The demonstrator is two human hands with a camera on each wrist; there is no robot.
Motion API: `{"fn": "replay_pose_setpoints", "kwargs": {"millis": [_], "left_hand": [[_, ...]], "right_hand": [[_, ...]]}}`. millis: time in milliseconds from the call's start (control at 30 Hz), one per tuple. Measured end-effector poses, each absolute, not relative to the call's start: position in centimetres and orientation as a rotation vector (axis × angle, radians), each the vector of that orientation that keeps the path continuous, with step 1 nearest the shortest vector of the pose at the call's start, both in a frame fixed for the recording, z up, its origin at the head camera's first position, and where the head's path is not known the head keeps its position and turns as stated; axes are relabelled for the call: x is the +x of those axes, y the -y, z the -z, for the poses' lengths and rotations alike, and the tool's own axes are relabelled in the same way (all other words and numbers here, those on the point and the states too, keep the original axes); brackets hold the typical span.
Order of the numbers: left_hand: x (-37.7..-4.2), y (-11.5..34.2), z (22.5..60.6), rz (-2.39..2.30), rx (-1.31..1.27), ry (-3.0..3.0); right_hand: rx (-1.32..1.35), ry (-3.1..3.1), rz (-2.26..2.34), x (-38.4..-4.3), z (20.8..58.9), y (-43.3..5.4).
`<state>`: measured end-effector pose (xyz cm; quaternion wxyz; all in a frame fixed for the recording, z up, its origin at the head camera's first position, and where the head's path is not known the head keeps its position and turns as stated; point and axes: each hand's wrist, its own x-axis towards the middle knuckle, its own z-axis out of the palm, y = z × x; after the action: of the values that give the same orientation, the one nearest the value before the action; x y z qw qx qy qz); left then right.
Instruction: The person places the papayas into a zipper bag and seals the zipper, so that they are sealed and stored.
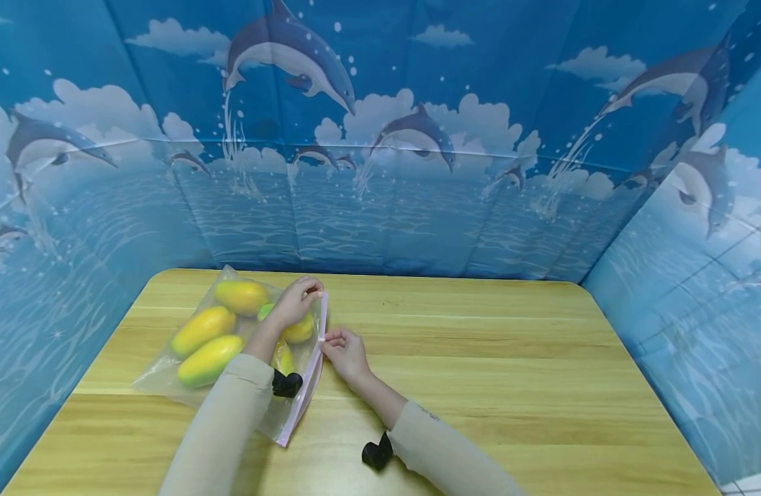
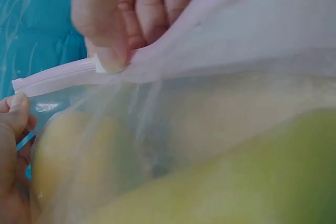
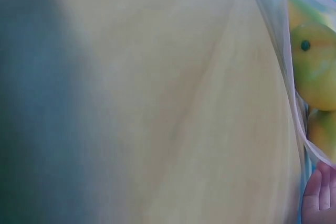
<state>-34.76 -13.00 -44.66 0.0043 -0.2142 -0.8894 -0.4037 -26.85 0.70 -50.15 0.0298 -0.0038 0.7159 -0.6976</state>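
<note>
A clear zip bag [image 1: 160, 377] lies on the table's left side with several yellow-green mangoes [image 1: 202, 332] inside. Its pink zip strip [image 1: 303, 395] faces right and gapes along the near part, as the right wrist view also shows. My left hand [image 1: 292, 303] reaches over the bag and pinches the far end of the strip. With thumb and fingertips, my right hand [image 1: 348, 353] grips the small white slider [image 2: 100, 65] partway along it. In the left wrist view, the left hand [image 2: 11, 148] holds the bag's corner just beyond the slider.
The wooden table [image 1: 479, 358] extends to the right of the bag. A blue dolphin-print curtain [image 1: 380, 207] hangs behind it and along both sides. Black wrist devices [image 1: 287, 384] sit by both sleeve cuffs.
</note>
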Motion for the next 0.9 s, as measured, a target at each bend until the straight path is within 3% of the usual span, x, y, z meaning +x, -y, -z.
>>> {"fn": "replay_pose_setpoints", "kwargs": {"millis": [433,900], "left_hand": [[-34.8,12.8,44.4,1.279,-0.654,2.746],[-34.7,13.1,43.7,1.333,-0.59,2.713]], "right_hand": [[-0.03,-2.157,2.135,-24.1,46.9,-1.0],[-0.069,-2.106,2.095,-21.5,46.2,-0.8]]}}
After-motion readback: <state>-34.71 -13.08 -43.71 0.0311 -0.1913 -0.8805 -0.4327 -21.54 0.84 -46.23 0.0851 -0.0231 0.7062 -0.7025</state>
